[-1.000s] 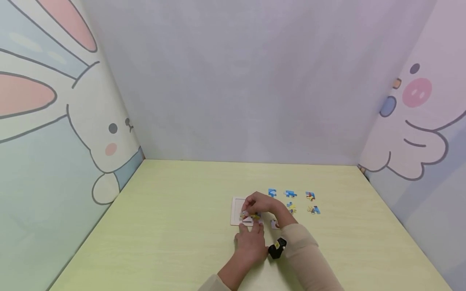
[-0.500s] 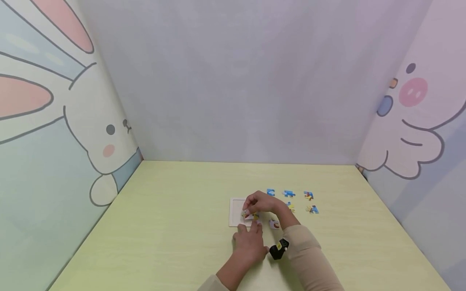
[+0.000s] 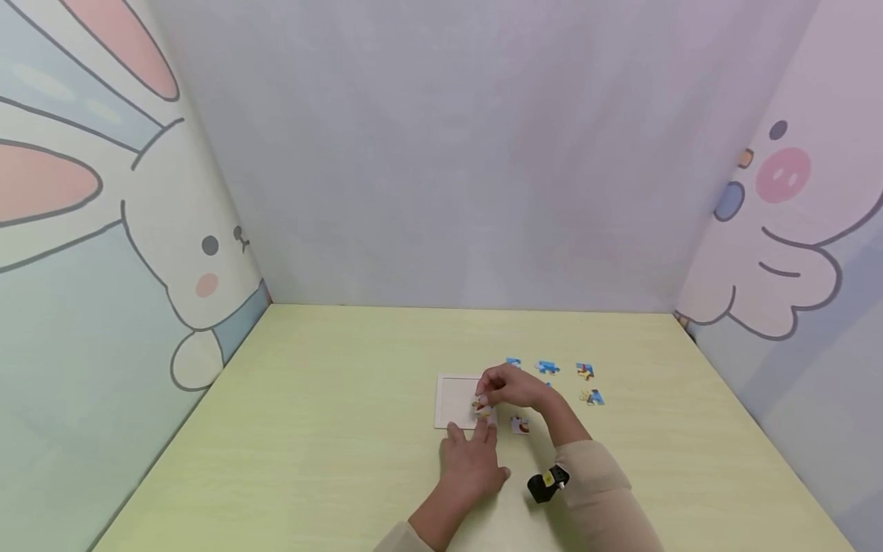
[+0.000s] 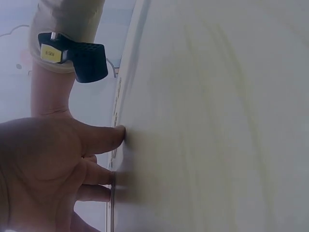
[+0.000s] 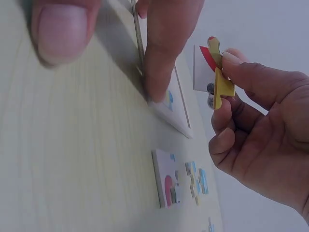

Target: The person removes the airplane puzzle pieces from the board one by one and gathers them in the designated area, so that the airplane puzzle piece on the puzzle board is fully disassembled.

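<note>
My right hand (image 3: 513,386) pinches a jigsaw piece (image 3: 480,408) between thumb and fingers over the right side of a white puzzle tray (image 3: 451,399). In the right wrist view this piece (image 5: 224,87) is held tilted, white with yellow and red print. My left hand (image 3: 472,464) lies at the tray's near edge, fingers spread and fairly straight. One left fingertip presses the tray's corner, beside a bit of blue and yellow print (image 5: 169,100) inside the frame. The left wrist view shows the left hand (image 4: 48,164) with fingertips down at the surface.
A white and red piece (image 3: 520,425) lies just right of the tray. Farther back are blue pieces (image 3: 548,368), a red and yellow one (image 3: 585,371) and a yellow and blue one (image 3: 592,397). A black wrist camera (image 3: 548,484) sits on the right cuff. Walls stand around the table.
My right hand has shifted slightly right with the piece, from the tray's middle to its right side, and the piece has turned. My left hand has stayed almost still.
</note>
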`<state>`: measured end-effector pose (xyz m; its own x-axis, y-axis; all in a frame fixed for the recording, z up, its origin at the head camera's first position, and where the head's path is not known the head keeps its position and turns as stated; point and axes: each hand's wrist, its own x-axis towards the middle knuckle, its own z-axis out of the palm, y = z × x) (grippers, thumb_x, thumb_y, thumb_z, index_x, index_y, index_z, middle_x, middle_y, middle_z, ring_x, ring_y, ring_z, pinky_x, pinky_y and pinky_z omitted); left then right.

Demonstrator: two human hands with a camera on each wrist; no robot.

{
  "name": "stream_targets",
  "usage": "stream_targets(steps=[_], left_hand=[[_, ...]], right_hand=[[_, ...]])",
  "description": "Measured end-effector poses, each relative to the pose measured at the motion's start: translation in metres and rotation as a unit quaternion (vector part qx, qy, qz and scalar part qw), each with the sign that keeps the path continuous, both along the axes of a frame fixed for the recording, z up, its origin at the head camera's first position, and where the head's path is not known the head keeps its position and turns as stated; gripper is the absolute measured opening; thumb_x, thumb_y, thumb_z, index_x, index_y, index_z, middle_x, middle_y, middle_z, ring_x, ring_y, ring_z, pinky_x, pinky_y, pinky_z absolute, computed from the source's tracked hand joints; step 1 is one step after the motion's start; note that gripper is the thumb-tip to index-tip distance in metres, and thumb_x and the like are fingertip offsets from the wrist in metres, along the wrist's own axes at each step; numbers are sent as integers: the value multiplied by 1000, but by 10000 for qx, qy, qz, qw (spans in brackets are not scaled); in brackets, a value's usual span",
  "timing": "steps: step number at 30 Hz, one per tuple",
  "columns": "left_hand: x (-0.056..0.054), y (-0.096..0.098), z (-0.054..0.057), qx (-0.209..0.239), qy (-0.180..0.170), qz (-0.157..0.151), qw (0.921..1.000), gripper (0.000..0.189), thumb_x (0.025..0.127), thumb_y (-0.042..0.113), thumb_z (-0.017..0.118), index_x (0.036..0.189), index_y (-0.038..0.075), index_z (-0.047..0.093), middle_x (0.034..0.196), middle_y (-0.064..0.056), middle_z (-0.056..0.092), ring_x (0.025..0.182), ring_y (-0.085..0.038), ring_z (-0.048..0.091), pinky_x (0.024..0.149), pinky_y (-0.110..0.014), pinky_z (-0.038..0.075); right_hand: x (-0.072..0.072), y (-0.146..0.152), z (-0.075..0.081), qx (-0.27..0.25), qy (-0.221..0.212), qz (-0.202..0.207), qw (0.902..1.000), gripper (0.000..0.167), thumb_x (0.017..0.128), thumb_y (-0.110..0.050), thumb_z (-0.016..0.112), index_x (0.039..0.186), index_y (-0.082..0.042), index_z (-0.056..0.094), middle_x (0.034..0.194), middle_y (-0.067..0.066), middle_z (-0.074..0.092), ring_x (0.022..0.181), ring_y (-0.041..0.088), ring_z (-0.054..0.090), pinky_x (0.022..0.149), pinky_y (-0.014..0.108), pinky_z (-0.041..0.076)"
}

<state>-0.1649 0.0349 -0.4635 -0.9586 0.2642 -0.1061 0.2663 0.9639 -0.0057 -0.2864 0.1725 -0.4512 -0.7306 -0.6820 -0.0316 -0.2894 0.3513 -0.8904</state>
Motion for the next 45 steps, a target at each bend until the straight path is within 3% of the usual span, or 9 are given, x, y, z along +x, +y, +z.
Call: stream_targets(steps=[6,17,27,40,45], left_hand=[[0,0,1,-27,48,28,10000,72,78,61,59,137,21,49,141,4,42,115,-44,42,72,-45,44],[0,-1,4,189,43,24,9998,70,79,57,62,135,18,50,140,0,43,116,-47,41,69,-46,46],[0,0,0,116,137,18,9998,70,80,59,59,136,19,49,140,1,42,116,-47,40,70,-46,45],[1,-1,4,143,54,40,9999,69,80,59,59,136,19,49,140,0,43,116,-47,41,69,-45,46],[2,-1,5,243,52,42,9997,68,80,57,61,135,18,50,140,0,43,116,-47,40,71,-47,46]], right_hand=[[4,13,-4,76,71,-275,9996,7,87,-5,64,92,-1,66,80,3,63,70,15,55,66,32,48],[13,40,-6,-122,-138,-526,9984,12,88,-3,61,95,4,67,85,7,68,79,21,65,72,32,51],[24,69,-8,332,-11,-1294,9910,13,85,-7,67,94,2,70,87,5,68,75,18,59,66,32,49],[35,98,-12,519,-72,-1741,9833,13,83,-13,70,89,-2,69,82,5,67,76,20,56,67,33,44],[38,103,-15,563,-200,-1855,9808,9,83,-7,68,88,0,69,81,5,66,71,17,54,63,31,44]])
